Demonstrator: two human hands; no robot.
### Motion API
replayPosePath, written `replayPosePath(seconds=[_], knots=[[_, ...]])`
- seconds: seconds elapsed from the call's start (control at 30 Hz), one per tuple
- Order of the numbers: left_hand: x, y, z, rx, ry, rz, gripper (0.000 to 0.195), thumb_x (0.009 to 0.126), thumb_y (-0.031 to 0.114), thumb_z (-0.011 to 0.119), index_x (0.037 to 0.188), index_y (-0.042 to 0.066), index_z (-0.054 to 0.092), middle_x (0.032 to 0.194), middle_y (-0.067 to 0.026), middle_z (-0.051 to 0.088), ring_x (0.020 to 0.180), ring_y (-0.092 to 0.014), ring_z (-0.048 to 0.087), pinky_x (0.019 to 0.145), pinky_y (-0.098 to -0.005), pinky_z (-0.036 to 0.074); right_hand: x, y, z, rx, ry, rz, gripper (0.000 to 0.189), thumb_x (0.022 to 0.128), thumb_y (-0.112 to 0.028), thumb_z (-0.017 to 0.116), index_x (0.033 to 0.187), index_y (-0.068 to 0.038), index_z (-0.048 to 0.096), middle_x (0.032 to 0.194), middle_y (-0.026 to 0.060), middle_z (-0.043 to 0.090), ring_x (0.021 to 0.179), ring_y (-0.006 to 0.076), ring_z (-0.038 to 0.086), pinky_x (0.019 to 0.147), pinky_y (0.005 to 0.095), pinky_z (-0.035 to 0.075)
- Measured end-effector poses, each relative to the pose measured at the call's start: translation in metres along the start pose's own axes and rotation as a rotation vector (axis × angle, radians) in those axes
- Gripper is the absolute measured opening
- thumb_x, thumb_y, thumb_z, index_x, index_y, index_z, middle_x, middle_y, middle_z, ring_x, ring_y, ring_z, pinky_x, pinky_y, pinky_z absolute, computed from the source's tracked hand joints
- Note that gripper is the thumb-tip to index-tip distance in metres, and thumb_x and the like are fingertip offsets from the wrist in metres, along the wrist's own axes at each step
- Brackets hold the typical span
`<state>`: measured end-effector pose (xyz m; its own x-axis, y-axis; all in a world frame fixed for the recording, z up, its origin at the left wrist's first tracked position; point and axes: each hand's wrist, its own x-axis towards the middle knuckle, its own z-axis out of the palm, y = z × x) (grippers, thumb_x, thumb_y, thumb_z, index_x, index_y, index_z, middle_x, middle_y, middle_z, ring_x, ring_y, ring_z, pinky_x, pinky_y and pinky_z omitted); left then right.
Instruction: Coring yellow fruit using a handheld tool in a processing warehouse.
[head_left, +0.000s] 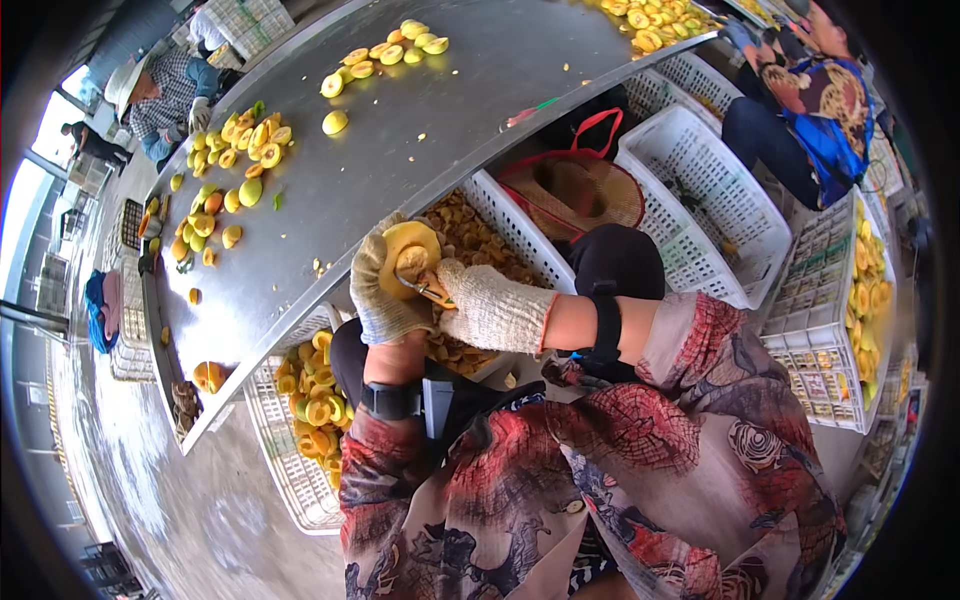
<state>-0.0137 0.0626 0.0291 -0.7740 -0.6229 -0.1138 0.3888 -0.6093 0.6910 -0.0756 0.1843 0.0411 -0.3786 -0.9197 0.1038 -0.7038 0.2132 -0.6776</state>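
Observation:
My left hand (386, 289), in a knitted work glove, holds a halved yellow fruit (421, 238) with its cut face and stone towards me. My right hand (480, 304), gloved as well, grips a small pitting tool (436, 291) with a yellow-orange handle. The tool's curved metal end lies against the lower edge of the stone. Both hands are close together in front of the metal table's near edge. Under them, a crate holds brownish fruit stones or scraps (469, 229); the hands and forearms hide part of it.
Halved fruits (251, 139) lie in groups on the metal table (360, 172). A white crate of fruit halves (300, 480) stands at lower left, another (814, 367) at right. A straw hat (574, 191) rests beside white crates (705, 195). Co-workers sit at upper left and upper right.

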Motion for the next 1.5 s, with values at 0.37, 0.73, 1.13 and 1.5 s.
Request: replayPosePath(seconds=[0.37,0.73,1.13,1.5], knots=[[0.004,0.018,-0.022,-0.17,0.093,0.171,0.055,0.076,0.047,0.062,0.105,0.001,0.054,0.096,-0.018,0.06,0.088,-0.035,0.058,0.08,-0.049,0.048,-0.001,0.022,0.004,-0.538,0.035,-0.094,0.024,0.089,-0.027,0.047,0.094,-0.004,0.052,0.079,0.016,0.061,0.069,0.0337,0.064,0.056,0.0448,0.051],[-0.016,0.032,-0.02,-0.194,-0.025,0.133,0.058,0.078,0.046,0.061,0.114,0.001,0.051,0.105,-0.0168,0.058,0.096,-0.033,0.057,0.084,-0.0513,0.047,-0.003,0.012,-0.001,-0.115,0.06,-0.132,0.034,0.077,-0.02,0.062,0.098,0.001,0.045,0.079,0.0226,0.059,0.075,0.0419,0.058,0.063,0.0488,0.046],[-0.028,0.022,-0.023,0.294,-0.104,0.322,0.041,0.079,0.024,0.064,0.109,-0.004,0.055,0.098,-0.0118,0.062,0.086,-0.019,0.06,0.075,-0.0282,0.049,0.01,-0.013,-0.007,-0.626,0.125,-0.23,0.015,0.085,-0.024,0.049,0.091,-0.01,0.052,0.076,0.0083,0.057,0.063,0.0255,0.063,0.048,0.0386,0.05],[-0.029,0.023,-0.036,0.858,0.223,0.427,0.029,0.076,0.005,0.067,0.103,-0.002,0.059,0.093,-0.0061,0.061,0.082,-0.014,0.056,0.076,-0.0271,0.048,0.024,-0.022,0.013,-0.863,0.154,-0.194,0.036,0.082,-0.044,0.051,0.087,-0.01,0.062,0.072,0.0126,0.06,0.06,0.027,0.062,0.046,0.0432,0.044]])
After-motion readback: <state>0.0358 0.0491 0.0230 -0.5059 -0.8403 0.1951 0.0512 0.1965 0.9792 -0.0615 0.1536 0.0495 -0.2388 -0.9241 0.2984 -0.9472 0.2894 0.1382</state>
